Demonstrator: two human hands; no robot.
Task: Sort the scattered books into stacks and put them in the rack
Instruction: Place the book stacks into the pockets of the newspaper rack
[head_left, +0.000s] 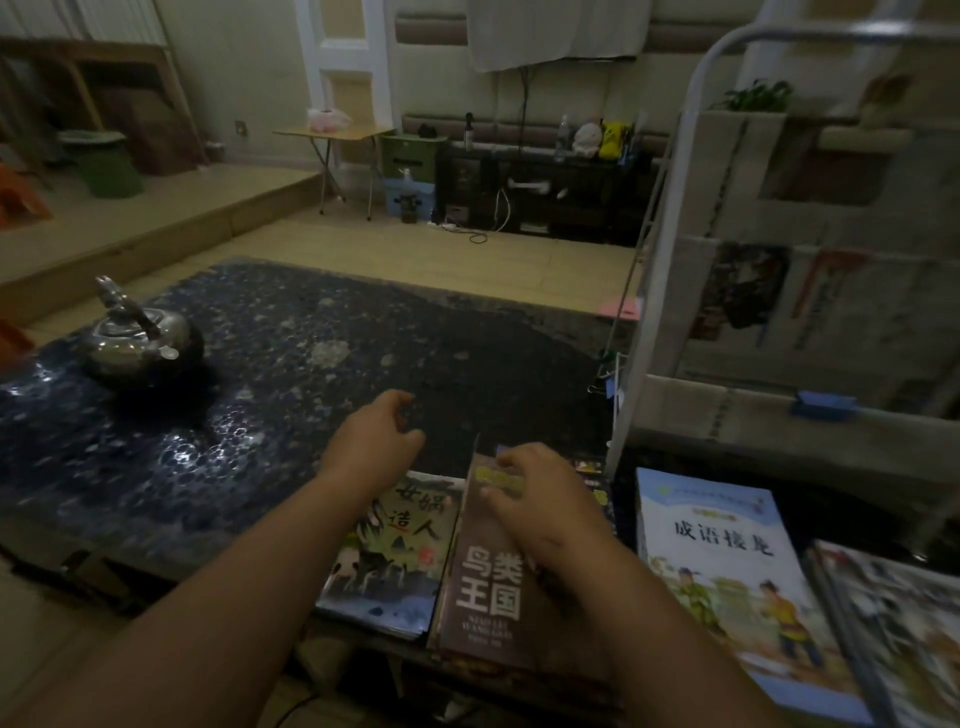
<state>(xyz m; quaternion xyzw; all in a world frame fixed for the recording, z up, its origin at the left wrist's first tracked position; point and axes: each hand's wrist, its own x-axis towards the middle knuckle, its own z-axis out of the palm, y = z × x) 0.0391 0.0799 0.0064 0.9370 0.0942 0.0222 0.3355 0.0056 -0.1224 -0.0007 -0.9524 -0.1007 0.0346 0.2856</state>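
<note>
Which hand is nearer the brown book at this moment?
Right. The right hand lies on the brown book's upper part; the left hand hovers over the table, off the book's left edge, holding nothing.

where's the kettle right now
In the head view, the kettle sits at the far left of the dark table, well apart from the books.

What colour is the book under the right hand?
The book is brown, white title characters; head view.
</note>
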